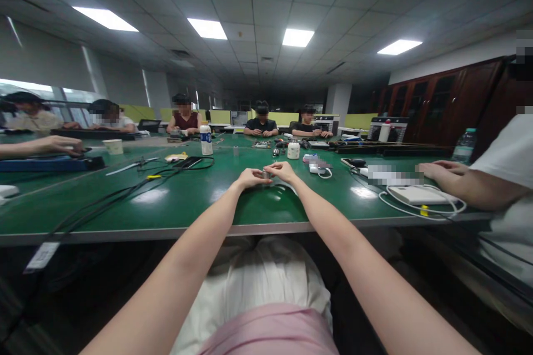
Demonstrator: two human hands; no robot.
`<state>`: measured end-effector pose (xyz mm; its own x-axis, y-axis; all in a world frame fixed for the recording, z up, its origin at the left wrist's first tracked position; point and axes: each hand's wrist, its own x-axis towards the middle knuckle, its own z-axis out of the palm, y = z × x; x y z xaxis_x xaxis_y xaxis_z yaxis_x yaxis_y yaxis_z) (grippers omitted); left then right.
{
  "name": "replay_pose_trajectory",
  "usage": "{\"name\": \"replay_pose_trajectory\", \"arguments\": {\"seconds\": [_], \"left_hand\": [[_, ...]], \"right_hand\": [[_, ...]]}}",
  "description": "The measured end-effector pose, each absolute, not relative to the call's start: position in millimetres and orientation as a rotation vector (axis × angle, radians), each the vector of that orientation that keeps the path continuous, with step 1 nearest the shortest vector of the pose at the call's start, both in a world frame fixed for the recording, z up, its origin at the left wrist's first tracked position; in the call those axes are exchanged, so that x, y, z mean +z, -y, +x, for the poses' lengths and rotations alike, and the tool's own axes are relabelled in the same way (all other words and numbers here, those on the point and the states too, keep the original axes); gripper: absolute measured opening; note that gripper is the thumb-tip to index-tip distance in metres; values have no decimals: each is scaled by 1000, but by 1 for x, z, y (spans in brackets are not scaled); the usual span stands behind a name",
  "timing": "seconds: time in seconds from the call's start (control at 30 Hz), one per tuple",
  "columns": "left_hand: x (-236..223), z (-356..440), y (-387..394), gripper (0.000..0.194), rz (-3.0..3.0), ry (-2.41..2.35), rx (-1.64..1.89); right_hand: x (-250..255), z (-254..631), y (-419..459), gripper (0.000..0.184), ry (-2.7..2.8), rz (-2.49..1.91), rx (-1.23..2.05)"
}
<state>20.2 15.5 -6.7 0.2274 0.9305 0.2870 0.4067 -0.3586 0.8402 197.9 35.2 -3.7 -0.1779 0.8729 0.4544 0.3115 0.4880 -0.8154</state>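
Note:
Both of my hands meet over the green table [216, 177], close to its front edge. Between them is a small silver metal cylinder [266, 175], standing upright on or just above the surface; I cannot tell which. My left hand [251, 178] grips its left side with bent fingers. From the right, my right hand [282, 171] has its fingertips pinched at the cylinder's top. A pale curved strip [290, 185], partly hidden, lies under my right wrist. Further back stands another small grey cylinder [236, 151].
A white bottle with blue label [206, 140] and a round patterned jar [293, 150] stand beyond my hands. Black cables [120, 195] and a phone [187, 162] lie left. Rightward are a white power bank [422, 195], a clear bottle [465, 146] and a co-worker's hand [441, 169].

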Motion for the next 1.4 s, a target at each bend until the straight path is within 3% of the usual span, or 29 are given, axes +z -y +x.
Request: {"name": "replay_pose_trajectory", "arguments": {"seconds": [0.53,1.4], "left_hand": [[-3,18,-14,60,1899,-1280,1045],[-3,19,-19,61,1880,-1412,1068]], "right_hand": [[-4,192,-40,14,1629,-953,788],[-13,178,-40,23,1295,-973,932]]}}
